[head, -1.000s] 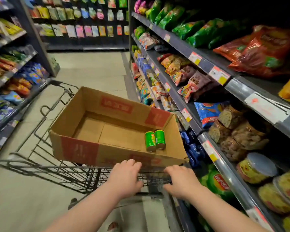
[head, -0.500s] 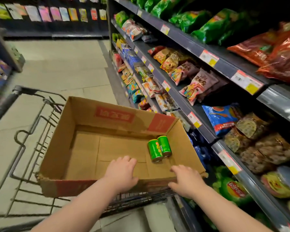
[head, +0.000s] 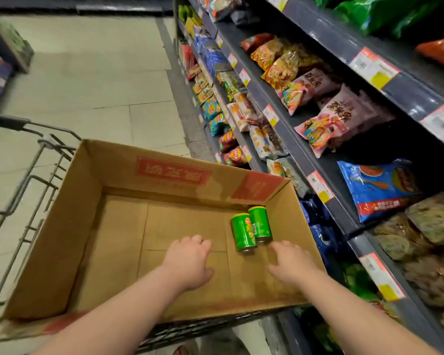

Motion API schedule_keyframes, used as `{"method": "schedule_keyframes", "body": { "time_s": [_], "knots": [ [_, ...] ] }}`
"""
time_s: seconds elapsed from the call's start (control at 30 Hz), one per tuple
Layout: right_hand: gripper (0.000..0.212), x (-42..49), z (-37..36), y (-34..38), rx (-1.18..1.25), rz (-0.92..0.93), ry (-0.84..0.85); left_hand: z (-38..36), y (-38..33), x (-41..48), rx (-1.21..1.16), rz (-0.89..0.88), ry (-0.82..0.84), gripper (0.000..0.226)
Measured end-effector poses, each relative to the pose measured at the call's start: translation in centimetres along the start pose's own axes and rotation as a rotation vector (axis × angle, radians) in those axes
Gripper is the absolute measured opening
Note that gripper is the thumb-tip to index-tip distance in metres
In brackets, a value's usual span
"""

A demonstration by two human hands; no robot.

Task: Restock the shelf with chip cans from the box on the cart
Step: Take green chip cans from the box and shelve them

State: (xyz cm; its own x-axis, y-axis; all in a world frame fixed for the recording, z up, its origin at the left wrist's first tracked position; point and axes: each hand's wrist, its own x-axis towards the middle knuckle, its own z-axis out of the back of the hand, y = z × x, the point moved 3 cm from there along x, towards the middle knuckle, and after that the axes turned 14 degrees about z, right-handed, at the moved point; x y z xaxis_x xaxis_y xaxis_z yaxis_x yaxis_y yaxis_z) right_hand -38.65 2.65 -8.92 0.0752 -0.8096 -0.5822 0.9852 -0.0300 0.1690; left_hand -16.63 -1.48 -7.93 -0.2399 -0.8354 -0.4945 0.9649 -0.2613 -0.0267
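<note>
An open cardboard box (head: 69, 221) rests on a wire cart (head: 31, 190). Two green chip cans lie side by side on the box floor near its right wall: the nearer can (head: 242, 231) and the farther can (head: 260, 224). My left hand (head: 190, 260) hovers inside the box, fingers spread, just left of the cans and holding nothing. My right hand (head: 291, 262) is inside the box too, fingers apart, its fingertips close to the cans' near ends without gripping them. The shelf (head: 305, 155) of snack bags runs along the right.
The dark shelf rails carry price tags (head: 319, 187) and hold bags such as a blue chip bag (head: 377, 188) and pink bags (head: 328, 121). Tiled aisle floor (head: 95, 80) stretches ahead. Another shelving unit (head: 0, 55) stands at the far left.
Both hands left the cart handle and moved forward over the box's near wall into the box, toward the two cans. The view tipped downward and closer.
</note>
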Motion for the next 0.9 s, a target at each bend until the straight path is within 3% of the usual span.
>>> {"method": "schedule_keyframes", "body": {
  "time_s": [0.43, 0.7, 0.9],
  "knots": [
    [0.047, 13.5, 0.0, -6.7, 0.056, 0.036, 0.116, -1.5, -4.1, 10.5, -0.001, 0.071, 0.202, 0.059],
    [0.048, 19.7, -2.3, -8.3, 0.286, -0.037, 0.128, -4.2, -5.5, 15.3, -0.024, 0.113, 0.334, 0.061],
    [0.077, 21.8, -3.9, -8.3, 0.411, -0.179, 0.045, -6.4, -6.5, 17.5, -0.122, 0.167, 0.435, 0.064]
  ]
}}
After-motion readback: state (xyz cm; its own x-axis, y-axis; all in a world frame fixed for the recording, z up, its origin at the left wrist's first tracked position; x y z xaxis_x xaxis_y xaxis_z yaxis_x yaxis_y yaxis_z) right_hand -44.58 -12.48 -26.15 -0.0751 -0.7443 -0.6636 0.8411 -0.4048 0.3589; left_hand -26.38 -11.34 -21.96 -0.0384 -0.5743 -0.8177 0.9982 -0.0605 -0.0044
